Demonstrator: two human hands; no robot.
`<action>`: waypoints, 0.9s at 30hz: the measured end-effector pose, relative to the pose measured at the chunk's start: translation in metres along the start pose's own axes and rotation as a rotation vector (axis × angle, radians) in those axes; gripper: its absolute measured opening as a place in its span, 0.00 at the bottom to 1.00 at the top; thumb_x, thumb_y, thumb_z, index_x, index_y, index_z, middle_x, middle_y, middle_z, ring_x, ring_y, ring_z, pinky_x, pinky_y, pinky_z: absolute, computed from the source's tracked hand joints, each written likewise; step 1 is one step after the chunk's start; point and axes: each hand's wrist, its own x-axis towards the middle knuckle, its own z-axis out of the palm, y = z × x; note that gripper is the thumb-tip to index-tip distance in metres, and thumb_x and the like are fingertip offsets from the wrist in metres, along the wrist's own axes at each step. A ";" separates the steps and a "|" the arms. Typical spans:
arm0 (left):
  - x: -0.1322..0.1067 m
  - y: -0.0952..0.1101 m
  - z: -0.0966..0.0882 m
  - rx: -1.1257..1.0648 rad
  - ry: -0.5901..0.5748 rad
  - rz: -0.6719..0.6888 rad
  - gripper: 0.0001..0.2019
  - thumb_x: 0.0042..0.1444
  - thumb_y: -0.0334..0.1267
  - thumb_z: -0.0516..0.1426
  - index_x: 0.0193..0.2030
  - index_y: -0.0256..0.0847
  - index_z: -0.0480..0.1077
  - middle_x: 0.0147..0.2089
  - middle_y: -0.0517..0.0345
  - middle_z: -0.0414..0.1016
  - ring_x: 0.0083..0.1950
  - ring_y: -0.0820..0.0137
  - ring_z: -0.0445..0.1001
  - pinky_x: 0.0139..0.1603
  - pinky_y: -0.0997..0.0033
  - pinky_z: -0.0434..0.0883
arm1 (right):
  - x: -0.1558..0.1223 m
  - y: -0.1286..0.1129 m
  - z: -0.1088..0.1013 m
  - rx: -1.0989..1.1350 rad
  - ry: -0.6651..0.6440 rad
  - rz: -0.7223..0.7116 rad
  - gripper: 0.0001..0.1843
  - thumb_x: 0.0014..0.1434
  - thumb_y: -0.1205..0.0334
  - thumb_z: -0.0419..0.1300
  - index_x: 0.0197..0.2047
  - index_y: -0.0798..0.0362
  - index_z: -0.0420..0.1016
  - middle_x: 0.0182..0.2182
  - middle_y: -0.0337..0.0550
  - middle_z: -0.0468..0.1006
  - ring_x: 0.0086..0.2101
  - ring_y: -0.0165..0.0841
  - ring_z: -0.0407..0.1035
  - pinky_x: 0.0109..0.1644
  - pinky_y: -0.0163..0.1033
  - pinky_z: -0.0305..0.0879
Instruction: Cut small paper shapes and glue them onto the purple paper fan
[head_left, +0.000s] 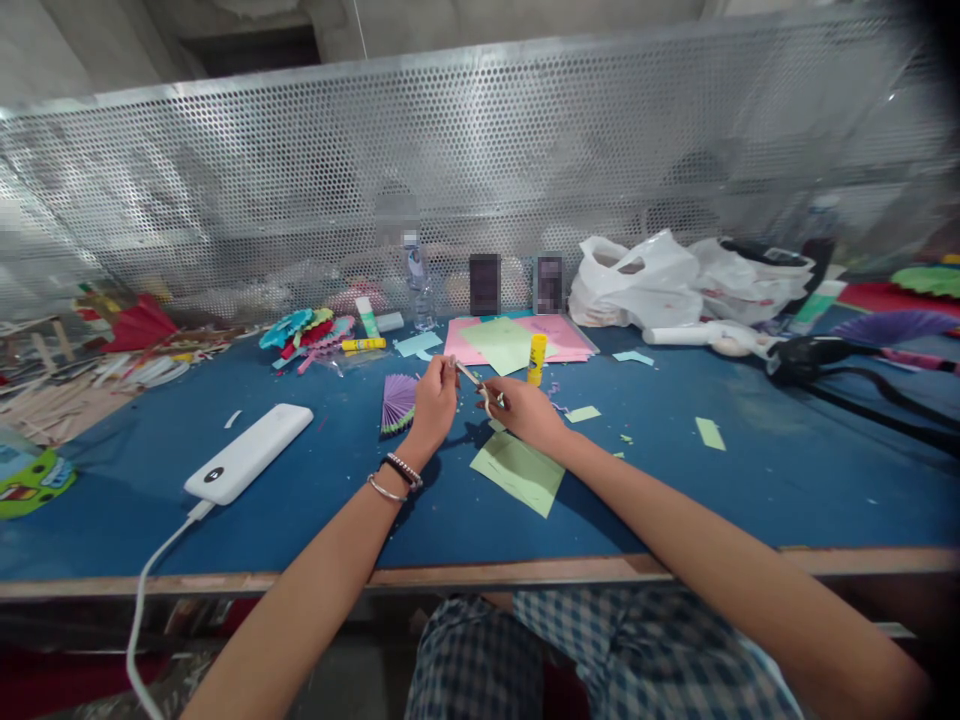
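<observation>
My right hand (531,410) is closed around the handles of a pair of scissors (468,374), whose blades point up and left. The blade tips reach the fingers of my left hand (435,405), which are pinched together; whatever lies between them is too small to make out. Beside my left hand a pleated purple paper fan (397,402) with a green edge rests on the table. Below my right hand lies a light green sheet of paper (521,475). A yellow glue stick (537,360) stands upright just behind the right hand.
Pink and green sheets (465,345) lie at the back of the blue table (637,500). A white power bank (251,455) with a cable is at left, near paper flowers (296,332). White plastic bags (637,280) and a glue gun (720,338) are at back right.
</observation>
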 end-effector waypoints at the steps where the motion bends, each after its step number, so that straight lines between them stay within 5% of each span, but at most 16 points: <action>1: 0.000 0.000 0.000 -0.001 0.003 -0.003 0.17 0.61 0.50 0.41 0.29 0.41 0.57 0.23 0.63 0.60 0.24 0.74 0.61 0.28 0.73 0.59 | 0.000 0.002 0.000 0.012 0.017 -0.009 0.13 0.52 0.68 0.54 0.42 0.51 0.70 0.34 0.43 0.73 0.32 0.32 0.65 0.32 0.33 0.57; 6: 0.001 -0.003 0.001 -0.013 0.016 -0.030 0.17 0.60 0.50 0.42 0.30 0.41 0.58 0.24 0.62 0.62 0.25 0.74 0.62 0.28 0.74 0.59 | 0.003 0.010 0.001 0.034 0.106 -0.034 0.22 0.46 0.75 0.52 0.45 0.53 0.69 0.41 0.47 0.68 0.42 0.36 0.63 0.46 0.39 0.59; 10: 0.001 -0.004 0.001 -0.012 0.020 -0.037 0.16 0.60 0.50 0.41 0.31 0.41 0.58 0.25 0.62 0.62 0.26 0.74 0.63 0.29 0.74 0.60 | 0.006 0.015 0.004 0.045 0.057 0.013 0.27 0.42 0.76 0.54 0.49 0.53 0.68 0.49 0.49 0.64 0.50 0.39 0.58 0.53 0.45 0.54; 14: 0.000 -0.004 0.002 0.013 0.004 -0.028 0.16 0.61 0.50 0.42 0.32 0.41 0.60 0.25 0.62 0.63 0.25 0.74 0.63 0.28 0.74 0.60 | 0.003 0.016 0.009 -0.008 -0.029 0.063 0.21 0.49 0.69 0.55 0.48 0.51 0.69 0.49 0.49 0.65 0.48 0.40 0.58 0.52 0.47 0.54; 19: -0.002 -0.004 0.004 0.079 -0.036 0.017 0.15 0.61 0.48 0.44 0.34 0.40 0.62 0.25 0.62 0.65 0.25 0.74 0.64 0.29 0.74 0.59 | -0.001 0.011 0.008 -0.136 0.027 0.109 0.12 0.55 0.60 0.54 0.40 0.48 0.74 0.47 0.48 0.66 0.44 0.43 0.57 0.45 0.47 0.55; 22: -0.003 -0.004 0.006 0.106 -0.059 0.052 0.14 0.60 0.47 0.45 0.34 0.40 0.63 0.25 0.61 0.66 0.27 0.73 0.65 0.30 0.74 0.59 | 0.004 0.007 0.003 0.084 0.071 0.158 0.12 0.56 0.56 0.53 0.35 0.52 0.74 0.39 0.47 0.70 0.40 0.38 0.61 0.44 0.43 0.57; 27: -0.005 0.001 0.006 0.098 -0.104 0.077 0.13 0.60 0.46 0.46 0.34 0.39 0.65 0.28 0.60 0.69 0.29 0.72 0.66 0.32 0.73 0.60 | 0.010 0.001 -0.003 0.718 -0.090 0.355 0.16 0.54 0.49 0.52 0.32 0.54 0.69 0.28 0.41 0.72 0.28 0.28 0.64 0.29 0.33 0.59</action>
